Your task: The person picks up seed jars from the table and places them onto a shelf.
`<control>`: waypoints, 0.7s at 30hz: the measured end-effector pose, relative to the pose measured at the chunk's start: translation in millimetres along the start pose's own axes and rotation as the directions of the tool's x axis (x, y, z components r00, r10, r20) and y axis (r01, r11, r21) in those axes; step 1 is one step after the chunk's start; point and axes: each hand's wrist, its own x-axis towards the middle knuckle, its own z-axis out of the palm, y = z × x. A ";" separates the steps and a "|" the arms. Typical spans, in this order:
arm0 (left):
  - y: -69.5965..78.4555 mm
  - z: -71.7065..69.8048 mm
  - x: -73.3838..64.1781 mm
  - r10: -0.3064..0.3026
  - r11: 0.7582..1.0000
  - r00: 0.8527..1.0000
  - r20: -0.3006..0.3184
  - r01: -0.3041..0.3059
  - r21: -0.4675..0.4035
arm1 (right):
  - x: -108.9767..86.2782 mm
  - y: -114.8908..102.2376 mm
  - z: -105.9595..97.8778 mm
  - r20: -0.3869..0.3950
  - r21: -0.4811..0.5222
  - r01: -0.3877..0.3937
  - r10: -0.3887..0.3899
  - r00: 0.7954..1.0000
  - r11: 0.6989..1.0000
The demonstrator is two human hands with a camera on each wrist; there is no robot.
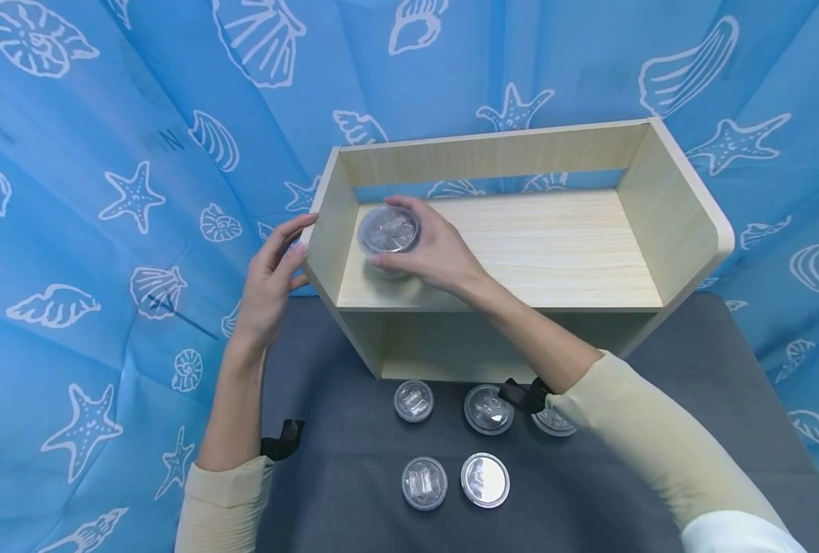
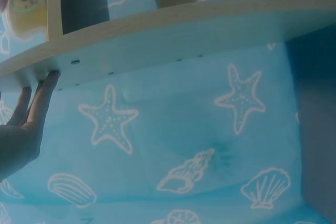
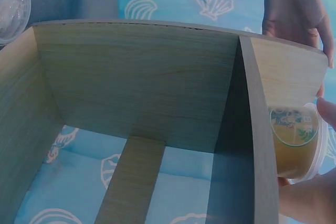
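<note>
Right hand (image 1: pixel 436 247) grips the tub (image 1: pixel 387 230) — side panel (image 1: pixel 333 234) between it and left hand (image 1: pixel 273 265).

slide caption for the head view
Right hand, fingers round a lidded tub, in the top level of a shelf unit; left hand touching its side.

Your left hand (image 2: pixel 23 137) touches the pale wooden side panel (image 2: pixel 173 38) with its fingertips; a plastic tub (image 2: pixel 29 17) shows at upper left, and blue cloth (image 2: pixel 152 114) bears white starfish and shells.

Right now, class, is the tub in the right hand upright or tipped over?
Upright: the right hand holds the tub, round top up in the head view, base towards the shelf.
</note>
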 end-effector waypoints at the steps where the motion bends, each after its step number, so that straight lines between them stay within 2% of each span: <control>1: 0.1 0.3 0.1 0.001 1.000 1.000 -0.001 -0.001 0.002 | 0.9 0.9 0.7 -0.005 0.004 0.003 -0.003 1.000 1.000; 13: -1.7 1.8 -1.0 -0.004 1.000 1.000 -0.018 0.005 0.007 | 10.5 8.2 12.3 -0.050 0.027 -0.047 0.049 0.998 0.999; 21: -2.2 3.0 -1.0 0.000 1.000 1.000 -0.023 0.000 0.010 | 13.3 8.7 17.4 -0.067 -0.039 -0.053 0.051 0.996 0.998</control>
